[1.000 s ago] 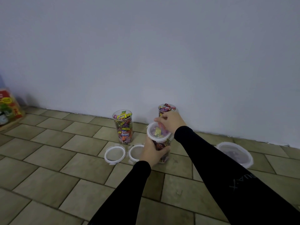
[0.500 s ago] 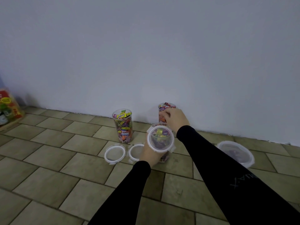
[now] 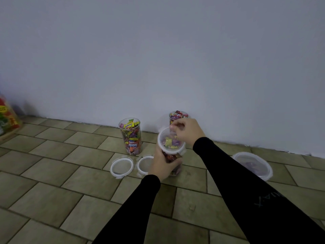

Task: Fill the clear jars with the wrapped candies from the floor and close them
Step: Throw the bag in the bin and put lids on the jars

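Note:
My left hand (image 3: 162, 165) grips the body of a clear jar (image 3: 171, 158) full of wrapped candies, tilted toward me. A clear lid with a white rim (image 3: 169, 142) sits on its mouth. My right hand (image 3: 187, 132) curls over the lid's far edge and pinches it there. Two more candy-filled jars stand open by the wall: one at the left (image 3: 131, 136), one behind my right hand (image 3: 177, 116). Two loose lids lie flat on the tiles, a left lid (image 3: 121, 166) and a second lid (image 3: 145, 165) partly behind my left hand.
A wide, shallow clear container with a lid (image 3: 252, 164) sits on the floor to the right. A colourful bag or box (image 3: 7, 118) stands at the far left edge. A pale wall runs close behind the jars. Tiled floor lies in front.
The held jar has tipped so its lid faces me, then risen slightly. My right hand moved from the lid's top to its far rim. The other jars and lids stayed put.

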Available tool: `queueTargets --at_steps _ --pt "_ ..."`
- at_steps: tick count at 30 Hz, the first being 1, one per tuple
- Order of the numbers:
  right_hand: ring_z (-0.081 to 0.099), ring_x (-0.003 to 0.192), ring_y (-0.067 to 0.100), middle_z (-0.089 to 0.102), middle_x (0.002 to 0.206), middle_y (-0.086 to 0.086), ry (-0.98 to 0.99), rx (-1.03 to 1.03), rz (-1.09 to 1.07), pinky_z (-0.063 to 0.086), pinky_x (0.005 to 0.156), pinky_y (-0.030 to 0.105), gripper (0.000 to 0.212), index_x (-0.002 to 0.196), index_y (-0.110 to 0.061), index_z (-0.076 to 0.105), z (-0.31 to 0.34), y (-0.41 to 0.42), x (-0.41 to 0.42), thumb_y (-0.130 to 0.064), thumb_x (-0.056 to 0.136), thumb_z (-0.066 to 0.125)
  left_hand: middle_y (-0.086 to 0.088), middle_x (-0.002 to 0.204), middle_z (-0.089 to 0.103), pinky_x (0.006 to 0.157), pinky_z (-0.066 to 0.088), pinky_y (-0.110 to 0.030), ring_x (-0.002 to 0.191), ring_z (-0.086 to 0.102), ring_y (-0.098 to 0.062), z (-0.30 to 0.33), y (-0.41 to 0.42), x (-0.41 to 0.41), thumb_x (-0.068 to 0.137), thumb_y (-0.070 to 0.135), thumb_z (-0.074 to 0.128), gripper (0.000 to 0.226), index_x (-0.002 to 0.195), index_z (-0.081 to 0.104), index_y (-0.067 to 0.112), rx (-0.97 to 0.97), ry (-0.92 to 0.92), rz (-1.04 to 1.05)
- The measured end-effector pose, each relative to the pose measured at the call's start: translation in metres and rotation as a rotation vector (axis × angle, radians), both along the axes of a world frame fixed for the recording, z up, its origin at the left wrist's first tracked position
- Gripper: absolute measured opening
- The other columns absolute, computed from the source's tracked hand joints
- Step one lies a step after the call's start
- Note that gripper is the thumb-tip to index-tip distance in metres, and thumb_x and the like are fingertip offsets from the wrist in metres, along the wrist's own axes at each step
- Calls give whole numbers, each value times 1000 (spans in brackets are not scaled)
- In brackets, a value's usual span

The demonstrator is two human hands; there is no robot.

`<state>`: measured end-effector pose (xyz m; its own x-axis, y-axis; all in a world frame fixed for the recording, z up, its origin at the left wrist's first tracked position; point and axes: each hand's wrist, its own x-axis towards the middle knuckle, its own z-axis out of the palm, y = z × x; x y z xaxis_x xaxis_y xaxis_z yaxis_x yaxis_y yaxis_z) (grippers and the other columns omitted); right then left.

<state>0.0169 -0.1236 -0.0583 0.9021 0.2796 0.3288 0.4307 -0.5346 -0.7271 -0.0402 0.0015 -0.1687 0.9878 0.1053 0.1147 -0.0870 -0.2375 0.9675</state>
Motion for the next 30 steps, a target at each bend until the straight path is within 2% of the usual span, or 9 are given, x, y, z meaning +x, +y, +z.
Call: queueTargets --at_steps 3,6,8,12,16,20,24,26,30 --pt "57 76 9 71 87 5 144 6 -117 42 75 20 19 90 -8 75 1 4 7 -24 89 64 11 120 55 94 46 -26 111 55 -9 2 0 -2 73 24 83 79 132 32 24 17 -1 5" --pt "61 80 17 72 92 10 212 -13 -144 45 76 24 24 89 -7 75 -4 6 5 -28 90 63 15 117 53 91 44 -24 111 54 -9 2 0 0 73 26 83 77 129 30 28 31 4 8" --pt "60 79 15 71 88 7 222 -20 -138 45 76 24 24 87 -9 75 -6 7 3 -30 91 63 14 118 53 91 44 -24 111 54 -9 0 0 1 73 29 83 77 128 29 30 34 1 10" --pt "57 77 15 66 80 4 168 -61 -157 42 73 23 29 86 -7 74 -10 7 2 -31 93 60 9 123 54 93 46 -27 114 55 -12 -1 1 2 72 32 83 79 130 30 29 44 -5 17" --pt "62 85 20 71 92 8 176 -118 -182 40 71 20 30 91 -7 74 -9 2 3 -32 94 58 9 122 54 92 44 -23 115 53 -11 1 0 0 74 23 83 81 136 31 19 24 -30 13" --pt "60 84 15 70 95 3 166 -182 -163 44 77 25 27 93 -14 74 -11 1 4 -36 93 58 7 123 53 94 44 -24 115 53 -11 0 0 0 75 21 82 82 138 30 17 37 -37 13" --pt "55 105 22 64 110 2 -33 -247 -222 47 90 36 26 104 -20 71 -14 3 1 -38 86 64 9 123 55 95 46 -27 115 55 -11 -1 1 1 73 24 83 84 138 31 18 41 -36 12" --pt "49 110 22 59 111 3 -96 -203 -239 44 93 38 29 104 -18 70 -15 2 -7 -40 86 65 11 121 54 92 44 -22 114 54 -10 -1 1 2 73 22 83 84 138 30 18 33 -28 3" --pt "49 111 23 61 111 5 -81 -80 -322 42 93 33 39 113 -13 67 -32 -4 -30 -41 86 63 11 122 53 86 42 -14 112 53 -7 -1 2 2 74 19 82 84 139 28 19 24 -24 -1"
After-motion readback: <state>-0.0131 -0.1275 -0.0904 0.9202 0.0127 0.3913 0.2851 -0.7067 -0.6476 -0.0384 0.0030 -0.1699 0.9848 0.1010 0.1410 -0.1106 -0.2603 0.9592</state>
